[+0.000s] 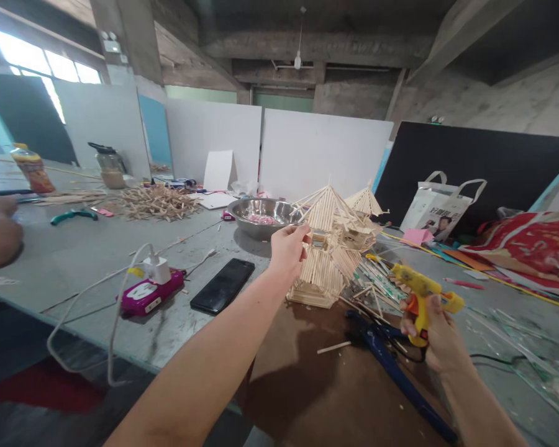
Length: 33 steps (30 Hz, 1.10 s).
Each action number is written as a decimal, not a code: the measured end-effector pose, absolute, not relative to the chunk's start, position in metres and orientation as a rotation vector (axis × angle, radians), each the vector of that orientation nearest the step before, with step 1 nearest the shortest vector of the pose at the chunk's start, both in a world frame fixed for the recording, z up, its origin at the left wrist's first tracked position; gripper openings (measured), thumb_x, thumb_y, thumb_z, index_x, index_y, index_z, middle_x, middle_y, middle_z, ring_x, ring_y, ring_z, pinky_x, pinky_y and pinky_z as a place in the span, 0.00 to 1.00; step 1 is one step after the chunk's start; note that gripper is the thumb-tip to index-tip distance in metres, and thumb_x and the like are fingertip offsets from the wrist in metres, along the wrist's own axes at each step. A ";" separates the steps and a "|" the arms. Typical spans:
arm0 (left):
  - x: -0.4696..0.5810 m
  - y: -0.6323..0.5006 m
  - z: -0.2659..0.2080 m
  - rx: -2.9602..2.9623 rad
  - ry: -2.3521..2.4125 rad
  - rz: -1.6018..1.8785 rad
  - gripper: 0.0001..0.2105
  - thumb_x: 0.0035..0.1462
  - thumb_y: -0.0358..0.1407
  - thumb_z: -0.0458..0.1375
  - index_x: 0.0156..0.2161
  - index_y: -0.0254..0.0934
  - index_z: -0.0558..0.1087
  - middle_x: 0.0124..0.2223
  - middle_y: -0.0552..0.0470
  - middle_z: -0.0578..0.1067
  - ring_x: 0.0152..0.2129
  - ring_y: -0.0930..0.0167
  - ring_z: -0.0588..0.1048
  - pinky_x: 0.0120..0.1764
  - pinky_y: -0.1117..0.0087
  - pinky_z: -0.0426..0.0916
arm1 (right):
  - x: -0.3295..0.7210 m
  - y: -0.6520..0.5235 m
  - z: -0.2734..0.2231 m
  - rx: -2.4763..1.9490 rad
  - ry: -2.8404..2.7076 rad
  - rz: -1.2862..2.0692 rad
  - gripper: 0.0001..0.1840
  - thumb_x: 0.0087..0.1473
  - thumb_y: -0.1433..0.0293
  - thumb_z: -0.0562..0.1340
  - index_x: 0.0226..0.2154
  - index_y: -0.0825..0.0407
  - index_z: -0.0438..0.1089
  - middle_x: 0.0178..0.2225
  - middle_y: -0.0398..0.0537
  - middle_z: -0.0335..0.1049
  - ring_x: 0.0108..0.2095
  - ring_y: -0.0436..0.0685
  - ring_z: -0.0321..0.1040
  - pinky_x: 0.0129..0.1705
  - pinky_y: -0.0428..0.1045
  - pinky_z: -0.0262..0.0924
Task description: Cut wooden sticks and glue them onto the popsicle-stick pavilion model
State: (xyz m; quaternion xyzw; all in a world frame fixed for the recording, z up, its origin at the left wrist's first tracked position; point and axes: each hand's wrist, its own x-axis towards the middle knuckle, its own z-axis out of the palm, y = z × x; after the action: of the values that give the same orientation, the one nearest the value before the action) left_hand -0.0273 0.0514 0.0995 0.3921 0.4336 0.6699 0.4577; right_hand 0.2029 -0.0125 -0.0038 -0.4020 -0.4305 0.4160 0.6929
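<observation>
A pavilion model (323, 276) built of thin wooden sticks, with tiered pointed roofs, stands upright on a brown board (302, 379). At its left side, just under the upper roof, my left hand (289, 245) has its fingertips pinched together; what they hold is hidden. My right hand (435, 332) is wrapped round the handle of a yellow hot glue gun (422, 288), fingers near the orange trigger. The gun's nozzle points left, toward the model, with a gap between them. Below the gun lies a blue-handled cutting tool (395, 369), beside loose sticks (334, 347).
A metal bowl (249, 230) with pink bits stands behind my left hand. A black phone (222, 285) and magenta power strip (151, 292) with a white cable lie left. Piled sticks (161, 202) and teal pliers (74, 215) sit farther back. Another person's arm (0, 233) rests far left.
</observation>
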 end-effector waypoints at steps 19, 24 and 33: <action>-0.031 0.056 0.098 0.865 0.983 1.550 0.07 0.42 0.35 0.57 0.23 0.33 0.65 0.17 0.57 0.65 0.05 0.83 0.55 0.11 0.77 0.44 | 0.202 -0.013 -0.003 -0.883 -0.961 0.921 0.21 0.41 0.50 0.56 0.25 0.52 0.63 0.19 0.41 0.64 0.09 0.43 0.52 0.08 0.41 0.47; -0.031 0.056 0.098 0.849 0.981 1.555 0.07 0.41 0.35 0.58 0.23 0.33 0.65 0.17 0.57 0.65 0.05 0.83 0.55 0.11 0.77 0.45 | 0.203 -0.012 -0.005 -0.894 -0.966 0.916 0.21 0.42 0.50 0.55 0.25 0.52 0.63 0.20 0.42 0.65 0.10 0.43 0.53 0.08 0.41 0.47; -0.030 0.056 0.100 0.839 0.981 1.542 0.08 0.41 0.35 0.58 0.23 0.33 0.65 0.18 0.57 0.65 0.06 0.83 0.55 0.11 0.77 0.44 | 0.202 -0.013 -0.004 -0.908 -0.979 0.911 0.21 0.42 0.50 0.54 0.25 0.52 0.63 0.21 0.42 0.65 0.10 0.43 0.52 0.08 0.41 0.47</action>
State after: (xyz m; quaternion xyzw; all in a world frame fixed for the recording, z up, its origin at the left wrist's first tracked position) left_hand -0.0303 0.0555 0.0998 0.3522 0.4118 0.6475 0.5359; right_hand 0.2023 -0.0126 -0.0041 -0.4063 -0.4380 0.4076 0.6906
